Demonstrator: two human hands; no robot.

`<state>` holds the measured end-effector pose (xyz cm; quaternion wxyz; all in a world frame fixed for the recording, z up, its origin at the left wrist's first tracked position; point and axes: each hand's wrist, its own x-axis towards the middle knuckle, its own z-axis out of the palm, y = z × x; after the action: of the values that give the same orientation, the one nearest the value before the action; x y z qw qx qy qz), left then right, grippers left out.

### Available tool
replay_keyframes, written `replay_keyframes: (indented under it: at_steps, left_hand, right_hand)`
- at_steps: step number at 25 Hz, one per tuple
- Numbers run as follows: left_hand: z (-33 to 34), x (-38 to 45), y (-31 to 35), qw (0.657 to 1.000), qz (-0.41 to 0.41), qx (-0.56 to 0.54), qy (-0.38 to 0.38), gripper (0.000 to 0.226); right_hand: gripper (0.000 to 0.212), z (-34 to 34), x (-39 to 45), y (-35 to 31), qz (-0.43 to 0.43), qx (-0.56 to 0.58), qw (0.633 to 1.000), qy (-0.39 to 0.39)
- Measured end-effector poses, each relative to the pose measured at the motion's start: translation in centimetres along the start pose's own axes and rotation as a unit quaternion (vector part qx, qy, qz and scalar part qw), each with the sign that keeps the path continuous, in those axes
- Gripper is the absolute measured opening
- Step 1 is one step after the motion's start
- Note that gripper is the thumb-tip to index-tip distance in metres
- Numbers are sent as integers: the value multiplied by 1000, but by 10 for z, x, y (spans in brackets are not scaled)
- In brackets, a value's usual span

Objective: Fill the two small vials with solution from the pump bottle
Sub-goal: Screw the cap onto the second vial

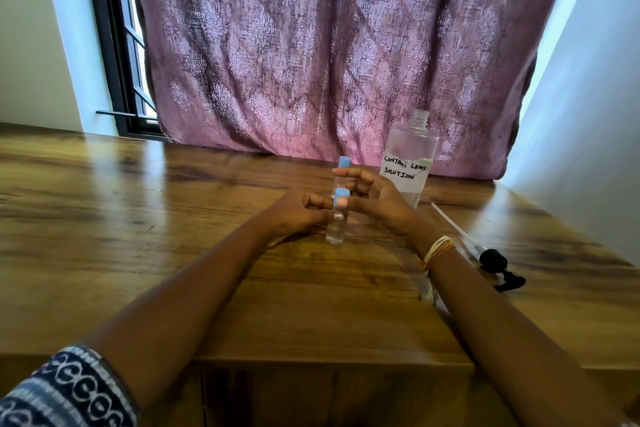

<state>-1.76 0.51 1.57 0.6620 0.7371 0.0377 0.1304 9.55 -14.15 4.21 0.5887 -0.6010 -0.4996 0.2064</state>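
Observation:
Two small clear vials with blue caps stand at the middle of the wooden table (138,211). The near vial (335,230) holds clear liquid; my left hand (298,215) grips its body, and my right hand (377,199) has thumb and fingers on its blue cap (341,193). The far vial (343,165) stands just behind, partly hidden by my right fingers. The clear bottle (410,156), labelled "contact lens solution", stands open at the back right with no pump on it. Its black pump head (495,262) with its long tube lies on the table to the right.
A pink patterned curtain (311,45) hangs right behind the table's far edge. A dark window frame (114,45) is at the back left, and a white wall (588,114) closes the right side. The table's front edge runs just below my forearms.

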Motion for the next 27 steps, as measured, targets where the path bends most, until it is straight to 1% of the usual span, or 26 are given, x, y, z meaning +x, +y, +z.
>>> replay_keyframes:
  at_steps: [2, 3, 4, 6, 8, 9, 11, 13, 14, 15, 16, 18, 20, 22, 24, 26, 27]
  left_hand:
    - [-1, 0, 0, 1000, 2, 0, 0, 19]
    - [-1, 0, -1, 1000, 2, -2, -1, 18]
    - [-2, 1, -2, 1000, 1, -6, -3, 17]
    - [-2, 2, -3, 1000, -3, -10, -6, 19]
    - [-1, 2, -3, 1000, -2, -7, -3, 21]
    - [0, 2, -2, 1000, 2, -5, 1, 22]
    - [1, 1, -2, 1000, 4, -2, 3, 24]
    - [0, 1, -2, 1000, 4, 4, 4, 25]
    - [1, 1, -1, 1000, 4, 8, 8, 25]
    - [1, 1, -1, 1000, 5, 18, 17, 24]
    - [2, 0, 0, 999, 7, 26, 27, 23]
    - [3, 0, 1, 997, 24, 65, 40, 19]
    - [2, -1, 4, 991, 40, 115, 48, 20]
    - [1, -1, 4, 989, 43, 127, 58, 23]
    - [1, 0, 3, 989, 47, 124, 67, 24]
    - [1, 1, 1, 986, 55, 131, 86, 25]
    - [-1, 2, -1, 983, 53, 140, 103, 27]
  right_hand:
    - [59, -3, -3, -6, 24, 80, 995, -62]
    - [59, -5, -4, -7, 26, 96, 992, -78]
    - [54, -8, -4, -6, 22, 89, 993, -79]
    - [40, -8, -1, -1, 5, 27, 999, -38]
    - [35, -5, 2, 4, -8, -31, 999, 9]
    - [36, -2, 2, 4, -12, -38, 999, 18]
    - [43, 0, 2, 2, -16, -11, 1000, 2]
    - [48, -3, 0, 0, -1, 26, 998, -49]
    - [46, -5, 0, 0, 5, 23, 998, -65]
    - [41, -7, 0, -1, 6, 1, 998, -64]
    - [36, -8, 0, 0, 3, -30, 998, -48]
    - [34, -7, -1, -3, -3, -80, 997, 3]
    - [35, -3, -1, -4, -11, -96, 995, 38]
    - [33, 1, -2, -3, -18, -87, 994, 59]
    - [34, 5, -2, 0, -26, -84, 994, 67]
    - [44, 8, 0, 1, -20, -96, 994, 50]
    - [49, 10, 0, 3, -3, -99, 994, 39]
